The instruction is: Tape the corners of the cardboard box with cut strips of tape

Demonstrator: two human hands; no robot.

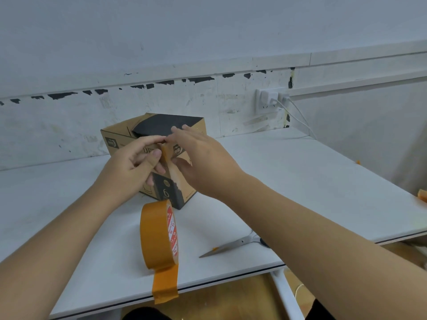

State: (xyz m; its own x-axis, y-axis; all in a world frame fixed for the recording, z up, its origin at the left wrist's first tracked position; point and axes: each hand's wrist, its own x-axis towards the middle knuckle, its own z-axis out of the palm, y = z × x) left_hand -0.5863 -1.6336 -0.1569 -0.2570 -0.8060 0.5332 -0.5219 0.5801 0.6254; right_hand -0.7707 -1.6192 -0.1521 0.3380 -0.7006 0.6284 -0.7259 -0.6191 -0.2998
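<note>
Bare workroom: white table, scuffed wall, wall socket.

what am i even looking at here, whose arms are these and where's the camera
No machine here: these are a person's two bare arms, filmed by one wide-angle camera worn on their head, looking forward and down. That is why the arms seem to grow out of the bottom of the picture.

On the white table stands a cardboard box. The left hand and right hand meet at its near corner, where they pinch and press a cut strip of orange tape.

Nearer the camera, a tape roll stands on edge, its loose end hanging over the table's front edge. Scissors lie to its right, partly hidden by the right arm.
</note>
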